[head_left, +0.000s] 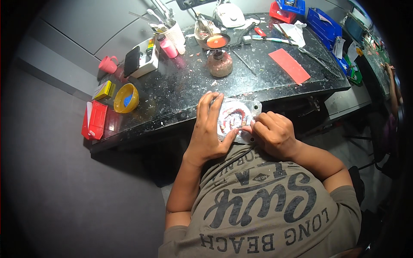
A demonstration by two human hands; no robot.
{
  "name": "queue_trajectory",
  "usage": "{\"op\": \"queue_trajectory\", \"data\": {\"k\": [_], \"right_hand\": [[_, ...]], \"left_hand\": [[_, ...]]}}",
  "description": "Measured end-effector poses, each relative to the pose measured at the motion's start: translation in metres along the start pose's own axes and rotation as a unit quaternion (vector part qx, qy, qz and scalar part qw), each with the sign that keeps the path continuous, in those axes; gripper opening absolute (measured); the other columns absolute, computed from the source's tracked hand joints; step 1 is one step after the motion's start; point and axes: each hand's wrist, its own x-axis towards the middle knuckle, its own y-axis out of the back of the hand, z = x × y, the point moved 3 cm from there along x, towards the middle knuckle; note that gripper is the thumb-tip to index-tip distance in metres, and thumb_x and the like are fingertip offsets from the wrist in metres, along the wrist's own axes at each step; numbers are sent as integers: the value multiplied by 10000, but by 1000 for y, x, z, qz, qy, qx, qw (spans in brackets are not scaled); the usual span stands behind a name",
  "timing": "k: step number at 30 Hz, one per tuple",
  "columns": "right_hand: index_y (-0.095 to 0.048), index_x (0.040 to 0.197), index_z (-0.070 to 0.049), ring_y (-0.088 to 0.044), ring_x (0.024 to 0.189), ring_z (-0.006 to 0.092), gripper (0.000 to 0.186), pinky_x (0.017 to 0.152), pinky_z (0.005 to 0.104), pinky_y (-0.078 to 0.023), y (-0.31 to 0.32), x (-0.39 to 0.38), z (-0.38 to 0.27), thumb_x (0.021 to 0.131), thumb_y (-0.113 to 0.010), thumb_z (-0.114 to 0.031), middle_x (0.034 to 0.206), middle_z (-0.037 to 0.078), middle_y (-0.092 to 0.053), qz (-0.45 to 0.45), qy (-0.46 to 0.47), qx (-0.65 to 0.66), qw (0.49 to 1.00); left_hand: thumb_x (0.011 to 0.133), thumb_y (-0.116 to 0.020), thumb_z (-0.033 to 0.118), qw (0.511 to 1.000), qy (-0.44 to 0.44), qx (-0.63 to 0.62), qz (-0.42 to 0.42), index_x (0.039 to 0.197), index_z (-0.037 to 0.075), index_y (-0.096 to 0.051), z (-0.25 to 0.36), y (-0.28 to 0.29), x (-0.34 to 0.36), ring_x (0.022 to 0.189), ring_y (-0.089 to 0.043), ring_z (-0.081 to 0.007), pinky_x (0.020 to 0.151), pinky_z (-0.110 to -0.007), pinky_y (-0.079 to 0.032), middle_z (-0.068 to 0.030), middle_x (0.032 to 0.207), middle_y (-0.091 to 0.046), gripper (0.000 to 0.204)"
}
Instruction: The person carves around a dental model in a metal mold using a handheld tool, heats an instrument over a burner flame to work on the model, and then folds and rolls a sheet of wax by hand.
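A metal dental flask (257, 107) filled with white plaster (225, 109) is held at the near table edge, close to my body. In the plaster sits a red, horseshoe-shaped denture form (246, 114). My left hand (203, 131) wraps the flask's left side, fingers along the far rim and thumb over the near part. Over the right side, my right hand (274, 134) is closed with its fingers curled in. A thin tool seems to stick out of it toward the plaster by my left thumb; most of it is hidden.
Beyond the flask stands a burner (220, 64) with a small pan (216, 41) of red material on it. A pink wax sheet (289, 66) and metal tongs (319, 61) lie right. On the left are a yellow bowl (124, 99), a red box (95, 120) and a pink bottle (167, 46).
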Motion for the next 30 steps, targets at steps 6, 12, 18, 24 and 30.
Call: {"op": "queue_trajectory", "data": {"k": [6, 12, 18, 24, 30], "right_hand": [[-612, 758, -77, -541, 618, 199, 253, 541, 340, -424, -2, -1, 0, 891, -783, -208, 756, 46, -553, 28, 0, 9, 1000], [-641, 798, -53, -571, 614, 212, 222, 530, 343, -440, -3, -4, -2, 844, -828, -164, 769, 59, -588, 36, -9, 14, 999], [-614, 749, -68, -548, 605, 211, 256, 533, 346, -439, -6, -1, 0, 888, -792, -188, 742, 59, -550, 54, -21, 17, 998], [-586, 727, -71, -548, 594, 212, 291, 532, 351, -441, 0, -2, 1, 893, -789, -196, 732, 59, -538, 12, -32, 31, 999], [-587, 721, -83, -541, 590, 209, 289, 526, 352, -433, 1, 2, -3, 898, -780, -205, 729, 55, -531, 5, -24, 13, 1000]], "left_hand": [[782, -843, 219, 999, 27, -9, 21, 1484, -92, -443, 2, -1, -5, 1388, -428, -460, 1173, -504, -366, -294, 1478, -424, 866], [782, -845, 206, 999, 19, 6, 29, 1475, -97, -454, 2, 0, -4, 1359, -448, -446, 1150, -490, -390, -285, 1475, -433, 852], [788, -850, 208, 999, 29, -4, 36, 1473, -101, -459, 1, -1, -4, 1340, -461, -438, 1139, -486, -397, -278, 1457, -447, 848], [792, -855, 223, 999, 26, -7, 18, 1478, -120, -447, 3, 1, -5, 1360, -439, -457, 1158, -504, -373, -299, 1472, -419, 870], [785, -855, 226, 1000, 27, -9, 13, 1484, -127, -439, 4, 2, -5, 1379, -422, -464, 1169, -510, -360, -306, 1484, -406, 887]]}}
